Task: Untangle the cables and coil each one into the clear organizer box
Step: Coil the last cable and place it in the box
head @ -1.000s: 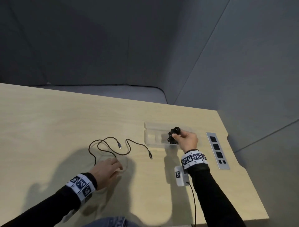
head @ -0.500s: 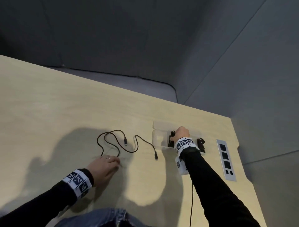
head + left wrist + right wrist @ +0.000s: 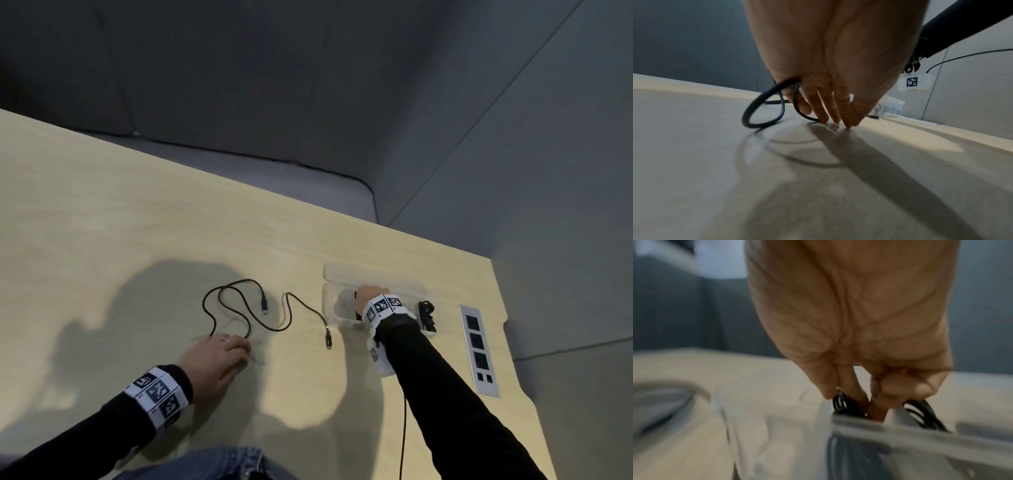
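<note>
A loose black cable [image 3: 239, 308] lies in loops on the wooden table, its two plugs pointing toward me. My left hand [image 3: 219, 356] rests just in front of it with straight fingers, and its fingertips [image 3: 836, 120] press on the table against one loop [image 3: 760, 113]. My right hand [image 3: 368, 296] reaches into the clear organizer box [image 3: 330, 308] at the right. There it pinches a coiled black cable [image 3: 842, 402] low inside a compartment behind the box wall [image 3: 900, 434]. Another coiled cable [image 3: 426, 313] sits in the box's right end.
A metal socket panel [image 3: 479, 349] is set into the table right of the box. The table's right edge is just beyond it. A thin cord [image 3: 404, 428] hangs from my right wrist. Grey padded walls rise behind the table.
My right hand has carried the coiled cable from above the box down into a compartment. My left hand stays at the loose cable's near loop.
</note>
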`<state>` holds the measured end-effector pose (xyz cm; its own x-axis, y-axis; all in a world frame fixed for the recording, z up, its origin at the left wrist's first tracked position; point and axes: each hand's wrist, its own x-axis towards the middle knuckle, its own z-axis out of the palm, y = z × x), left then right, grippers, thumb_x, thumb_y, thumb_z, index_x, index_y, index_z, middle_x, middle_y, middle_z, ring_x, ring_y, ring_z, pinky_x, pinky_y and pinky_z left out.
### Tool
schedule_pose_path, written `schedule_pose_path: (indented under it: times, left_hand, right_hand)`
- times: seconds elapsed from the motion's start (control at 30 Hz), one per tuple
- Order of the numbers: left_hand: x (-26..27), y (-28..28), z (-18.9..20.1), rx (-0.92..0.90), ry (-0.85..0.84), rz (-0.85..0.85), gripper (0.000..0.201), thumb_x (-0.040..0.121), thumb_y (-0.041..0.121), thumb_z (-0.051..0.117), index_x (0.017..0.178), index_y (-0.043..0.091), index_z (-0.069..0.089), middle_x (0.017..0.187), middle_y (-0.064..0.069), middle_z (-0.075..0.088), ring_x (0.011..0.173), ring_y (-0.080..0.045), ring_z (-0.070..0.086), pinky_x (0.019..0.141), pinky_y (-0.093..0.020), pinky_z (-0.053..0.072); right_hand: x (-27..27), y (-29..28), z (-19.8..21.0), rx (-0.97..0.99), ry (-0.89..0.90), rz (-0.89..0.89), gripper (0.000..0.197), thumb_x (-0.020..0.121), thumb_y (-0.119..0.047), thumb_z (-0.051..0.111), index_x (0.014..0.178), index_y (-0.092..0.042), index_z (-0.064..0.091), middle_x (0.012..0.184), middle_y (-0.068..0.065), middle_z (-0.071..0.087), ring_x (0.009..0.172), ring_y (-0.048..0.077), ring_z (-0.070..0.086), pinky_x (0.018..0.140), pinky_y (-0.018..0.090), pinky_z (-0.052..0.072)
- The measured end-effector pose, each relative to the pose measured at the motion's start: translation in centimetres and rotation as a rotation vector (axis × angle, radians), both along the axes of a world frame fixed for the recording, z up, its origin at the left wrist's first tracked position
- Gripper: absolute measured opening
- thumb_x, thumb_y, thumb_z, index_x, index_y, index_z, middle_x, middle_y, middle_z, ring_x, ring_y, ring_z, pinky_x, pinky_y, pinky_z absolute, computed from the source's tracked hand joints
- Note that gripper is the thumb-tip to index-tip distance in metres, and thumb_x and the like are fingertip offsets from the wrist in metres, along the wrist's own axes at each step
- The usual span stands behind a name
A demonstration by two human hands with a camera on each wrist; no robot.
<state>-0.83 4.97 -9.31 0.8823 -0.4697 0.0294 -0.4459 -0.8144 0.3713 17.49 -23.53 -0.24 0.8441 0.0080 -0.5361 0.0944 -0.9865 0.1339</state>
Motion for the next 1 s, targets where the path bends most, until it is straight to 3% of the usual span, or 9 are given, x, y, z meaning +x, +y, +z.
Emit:
schedule_pose_path:
  times: [0.07,0.2,0.3,0.37,0.47,0.63,0.77,0.83,1.0]
  left_hand:
    - [0.0,0.0,-0.1,0.003,-0.007,0.003,0.022,0.082,0.040,0.043,0.084,0.033,0.064,0.101,0.014,0.066,0.080,-0.006,0.064,0.068,-0.020,0.052]
    - [0.1,-0.1,-0.1,-0.006,-0.012,0.020,0.023,0.081,0.039,0.042,0.084,0.033,0.064,0.099,0.015,0.066,0.078,-0.007,0.064,0.067,-0.019,0.052]
    - [0.2,-0.1,0.2,-0.016,-0.003,0.032,0.024,0.081,0.038,0.042,0.083,0.032,0.065,0.098,0.013,0.066,0.076,-0.009,0.064,0.065,-0.020,0.051]
    - [0.2,-0.1,0.2,-0.010,0.004,0.034,0.025,0.081,0.038,0.042,0.083,0.031,0.066,0.098,0.012,0.066,0.075,-0.009,0.065,0.064,-0.021,0.052]
    - [0.1,0.0,-0.1,0.000,0.029,0.049,0.026,0.082,0.038,0.042,0.085,0.030,0.066,0.102,0.011,0.066,0.080,-0.012,0.065,0.067,-0.024,0.053]
    - [0.3,-0.1,-0.2,-0.029,0.114,0.066,0.038,0.082,0.040,0.035,0.092,0.022,0.067,0.114,0.005,0.063,0.095,-0.020,0.063,0.078,-0.035,0.053]
    - [0.7,-0.1,0.5,-0.200,0.230,0.128,0.047,0.081,0.045,0.035,0.098,0.017,0.069,0.114,0.000,0.061,0.097,-0.020,0.062,0.087,-0.035,0.050]
    - [0.9,-0.2,1.3,-0.329,0.259,0.166,0.045,0.082,0.043,0.038,0.100,0.015,0.068,0.112,0.003,0.059,0.097,-0.015,0.061,0.089,-0.031,0.048]
    - [1.6,-1.7,5.3,-0.480,0.155,0.051,0.037,0.086,0.035,0.035,0.099,0.018,0.066,0.100,0.015,0.057,0.083,-0.008,0.061,0.075,-0.015,0.045]
  right_hand:
    - [-0.1,-0.1,0.3,0.034,-0.016,-0.072,0.027,0.095,-0.022,0.046,0.107,-0.003,0.061,0.115,0.013,0.062,0.106,0.031,0.058,0.089,0.035,0.045]
    - [-4.1,2.2,-0.1,0.550,-0.582,-0.126,0.024,0.092,-0.015,0.049,0.107,-0.001,0.062,0.110,0.016,0.055,0.092,0.031,0.059,0.085,0.036,0.048]
    - [-7.7,4.7,-2.3,0.729,-0.267,0.089,0.029,0.090,-0.018,0.054,0.115,-0.006,0.061,0.121,0.015,0.055,0.108,0.025,0.056,0.098,0.041,0.046]
    - [-9.1,5.4,-4.3,0.478,-0.044,0.164,0.041,0.090,-0.019,0.052,0.130,-0.009,0.046,0.148,0.017,0.027,0.137,0.030,0.027,0.109,0.048,0.034]
    - [-10.3,5.5,-6.0,0.295,-0.047,0.155,0.056,0.092,-0.015,0.043,0.144,-0.013,0.023,0.157,0.013,0.002,0.144,0.030,0.003,0.109,0.057,0.027]
    - [-11.3,4.7,-6.8,0.562,-0.141,-0.041,0.030,0.091,-0.003,0.046,0.116,-0.005,0.062,0.117,0.017,0.055,0.109,0.032,0.054,0.090,0.028,0.044]
    - [-13.2,2.0,-5.0,0.796,0.043,-0.250,0.026,0.084,-0.015,0.067,0.109,-0.008,0.069,0.091,0.005,0.072,0.089,0.014,0.064,0.083,0.018,0.043]
    - [-14.0,1.1,-2.5,1.141,0.127,-0.489,0.019,0.084,-0.013,0.069,0.102,-0.009,0.072,0.069,-0.002,0.072,0.065,0.006,0.063,0.067,0.018,0.048]
    - [-15.1,-1.0,3.3,1.600,0.020,-0.664,0.029,0.082,-0.023,0.061,0.107,-0.011,0.068,0.087,0.000,0.074,0.085,0.008,0.068,0.072,0.020,0.051]
